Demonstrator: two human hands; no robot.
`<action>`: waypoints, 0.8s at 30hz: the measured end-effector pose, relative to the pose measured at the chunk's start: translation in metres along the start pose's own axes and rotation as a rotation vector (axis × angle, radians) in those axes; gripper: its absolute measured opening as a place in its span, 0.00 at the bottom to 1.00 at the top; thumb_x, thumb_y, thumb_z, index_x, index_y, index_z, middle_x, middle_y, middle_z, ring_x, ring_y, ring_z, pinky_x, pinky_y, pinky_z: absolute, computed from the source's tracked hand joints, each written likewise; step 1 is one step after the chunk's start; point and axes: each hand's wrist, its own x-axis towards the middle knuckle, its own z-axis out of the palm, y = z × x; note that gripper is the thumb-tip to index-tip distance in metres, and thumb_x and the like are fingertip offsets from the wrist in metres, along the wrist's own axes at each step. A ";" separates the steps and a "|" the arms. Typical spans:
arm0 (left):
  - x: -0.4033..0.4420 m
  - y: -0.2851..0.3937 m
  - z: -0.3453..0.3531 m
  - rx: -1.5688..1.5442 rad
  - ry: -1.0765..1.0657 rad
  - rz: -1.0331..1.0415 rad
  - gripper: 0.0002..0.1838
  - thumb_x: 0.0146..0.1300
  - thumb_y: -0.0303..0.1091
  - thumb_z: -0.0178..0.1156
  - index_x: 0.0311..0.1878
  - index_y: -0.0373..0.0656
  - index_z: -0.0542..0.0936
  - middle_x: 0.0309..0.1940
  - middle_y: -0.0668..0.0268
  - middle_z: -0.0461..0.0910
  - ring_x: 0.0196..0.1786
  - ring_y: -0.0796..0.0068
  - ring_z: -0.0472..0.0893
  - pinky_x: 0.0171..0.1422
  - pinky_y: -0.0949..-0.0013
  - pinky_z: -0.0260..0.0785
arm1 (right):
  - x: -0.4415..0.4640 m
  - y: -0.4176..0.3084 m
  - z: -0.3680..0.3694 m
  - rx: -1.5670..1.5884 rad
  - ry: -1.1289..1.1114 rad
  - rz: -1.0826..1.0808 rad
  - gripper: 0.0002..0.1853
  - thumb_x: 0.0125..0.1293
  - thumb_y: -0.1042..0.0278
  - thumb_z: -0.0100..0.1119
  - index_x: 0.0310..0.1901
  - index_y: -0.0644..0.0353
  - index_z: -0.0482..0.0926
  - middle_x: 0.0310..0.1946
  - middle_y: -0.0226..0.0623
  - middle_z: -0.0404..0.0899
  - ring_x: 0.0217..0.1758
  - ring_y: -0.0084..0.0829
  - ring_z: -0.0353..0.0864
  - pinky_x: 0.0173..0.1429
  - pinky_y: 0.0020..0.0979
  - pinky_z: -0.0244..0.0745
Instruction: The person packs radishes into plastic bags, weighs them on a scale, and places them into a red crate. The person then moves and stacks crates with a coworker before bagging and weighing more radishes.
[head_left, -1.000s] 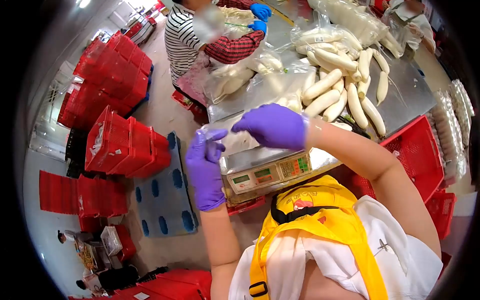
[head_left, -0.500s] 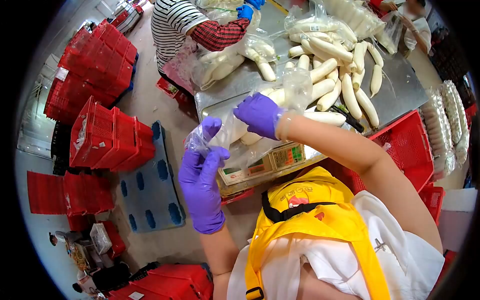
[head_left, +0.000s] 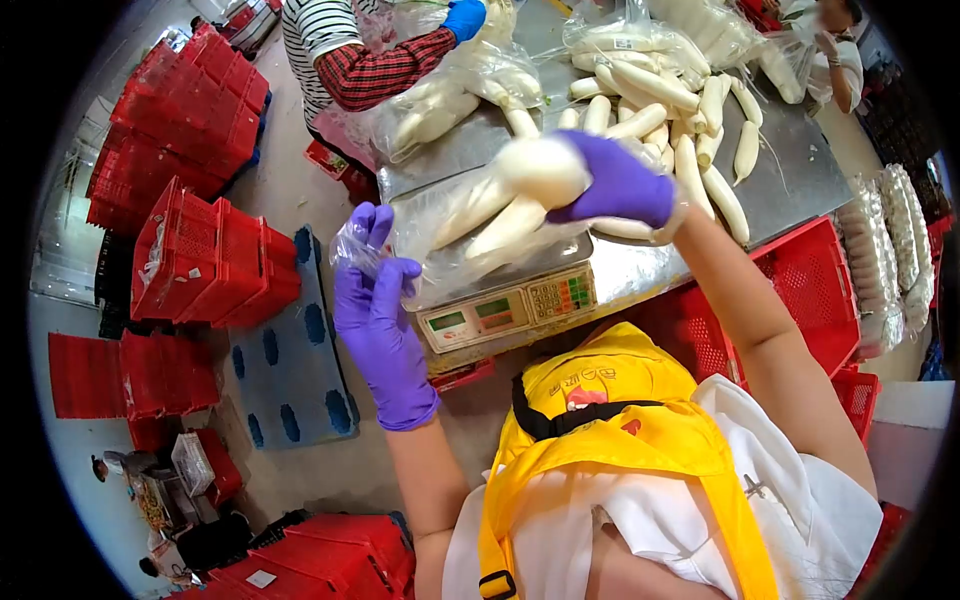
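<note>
My left hand [head_left: 385, 310], in a purple glove, has its fingers closed on the gathered edge of a clear plastic bag [head_left: 425, 262]. The bag lies over a weighing scale [head_left: 505, 312] with white radishes [head_left: 508, 228] inside it. In my right hand [head_left: 625, 183], also gloved in purple, is a white radish [head_left: 540, 172]. Its thick end points at me, blurred by motion, above the bagged radishes. The right fingertips are partly hidden behind it. Beyond that hand, a heap of loose white radishes [head_left: 655, 90] covers part of the metal table [head_left: 790, 185].
Across the table a person's blue-gloved hand [head_left: 464, 20] is near more bagged radishes [head_left: 435, 120]. Red crates [head_left: 810, 290] stand against the table's near right side. Stacked red crates [head_left: 205, 255] and a blue pallet [head_left: 295, 375] occupy the floor at left.
My right hand has moved right from the bag's opening and now holds a radish. My left hand keeps the bag edge, slightly lower and further left. The other person's arm has shifted left.
</note>
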 end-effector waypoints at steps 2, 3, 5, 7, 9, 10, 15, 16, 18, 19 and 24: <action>0.003 -0.001 0.001 0.231 -0.039 0.029 0.21 0.62 0.21 0.56 0.60 0.33 0.73 0.60 0.59 0.74 0.55 0.74 0.77 0.50 0.76 0.68 | -0.002 0.025 -0.033 0.036 0.079 -0.136 0.32 0.49 0.67 0.72 0.58 0.60 0.73 0.50 0.36 0.79 0.53 0.28 0.77 0.60 0.35 0.72; 0.003 -0.003 0.002 0.337 -0.024 0.077 0.17 0.63 0.23 0.58 0.55 0.33 0.76 0.51 0.60 0.79 0.49 0.74 0.79 0.53 0.72 0.69 | -0.007 0.033 -0.048 0.245 0.201 -0.173 0.33 0.53 0.62 0.69 0.60 0.62 0.70 0.52 0.38 0.77 0.56 0.30 0.75 0.64 0.36 0.69; 0.006 -0.002 -0.008 0.582 -0.005 0.130 0.14 0.64 0.25 0.58 0.52 0.33 0.78 0.46 0.61 0.81 0.46 0.75 0.79 0.51 0.71 0.70 | -0.023 0.049 -0.087 0.799 0.399 -0.219 0.33 0.61 0.51 0.60 0.63 0.62 0.66 0.58 0.41 0.73 0.62 0.35 0.72 0.69 0.39 0.64; 0.004 -0.001 -0.016 0.933 0.118 0.227 0.10 0.65 0.30 0.61 0.45 0.34 0.83 0.35 0.62 0.83 0.39 0.77 0.79 0.49 0.70 0.71 | -0.041 0.038 -0.121 1.222 0.146 -0.396 0.37 0.65 0.45 0.53 0.67 0.63 0.60 0.66 0.44 0.65 0.69 0.40 0.63 0.74 0.42 0.53; 0.006 0.002 -0.022 0.909 0.168 0.282 0.11 0.65 0.31 0.61 0.46 0.35 0.83 0.36 0.62 0.83 0.40 0.77 0.79 0.49 0.70 0.71 | -0.050 0.028 -0.147 1.197 0.435 -0.307 0.38 0.65 0.42 0.50 0.68 0.63 0.58 0.68 0.46 0.62 0.71 0.42 0.60 0.76 0.45 0.48; 0.005 0.007 -0.023 0.859 0.201 0.367 0.11 0.65 0.32 0.61 0.47 0.36 0.83 0.37 0.62 0.83 0.41 0.77 0.79 0.49 0.70 0.71 | -0.058 0.043 -0.161 1.007 1.023 -0.018 0.36 0.66 0.40 0.49 0.67 0.59 0.62 0.65 0.46 0.66 0.69 0.42 0.63 0.75 0.47 0.50; 0.000 0.031 -0.034 0.862 0.301 0.316 0.20 0.73 0.45 0.48 0.53 0.39 0.81 0.42 0.61 0.83 0.48 0.75 0.80 0.55 0.70 0.69 | -0.138 0.198 -0.229 1.336 0.731 0.116 0.39 0.63 0.52 0.56 0.70 0.62 0.54 0.69 0.46 0.59 0.72 0.44 0.57 0.77 0.48 0.44; 0.000 0.031 -0.038 0.868 0.306 0.316 0.20 0.73 0.45 0.48 0.53 0.39 0.81 0.42 0.61 0.83 0.48 0.75 0.80 0.55 0.70 0.69 | -0.150 0.216 -0.230 1.397 0.710 0.186 0.39 0.62 0.52 0.58 0.69 0.61 0.56 0.69 0.46 0.61 0.72 0.44 0.58 0.77 0.49 0.46; 0.002 0.032 -0.040 0.822 0.303 0.346 0.20 0.73 0.43 0.48 0.56 0.40 0.79 0.45 0.59 0.82 0.49 0.73 0.80 0.57 0.69 0.68 | -0.169 0.233 -0.223 1.444 0.833 0.355 0.38 0.60 0.54 0.61 0.68 0.61 0.59 0.67 0.45 0.63 0.71 0.43 0.60 0.76 0.47 0.48; 0.003 0.034 -0.034 0.821 0.293 0.349 0.20 0.73 0.43 0.48 0.56 0.40 0.79 0.45 0.59 0.82 0.49 0.73 0.80 0.57 0.69 0.68 | -0.176 0.247 -0.222 1.447 0.842 0.350 0.38 0.60 0.54 0.61 0.68 0.61 0.59 0.67 0.45 0.63 0.71 0.43 0.60 0.76 0.47 0.48; -0.003 0.027 0.009 1.188 0.185 0.322 0.24 0.69 0.38 0.54 0.66 0.39 0.69 0.57 0.55 0.76 0.57 0.68 0.76 0.63 0.66 0.64 | -0.233 0.316 -0.231 1.295 0.619 0.594 0.20 0.60 0.66 0.61 0.55 0.59 0.75 0.48 0.41 0.76 0.51 0.37 0.76 0.59 0.37 0.71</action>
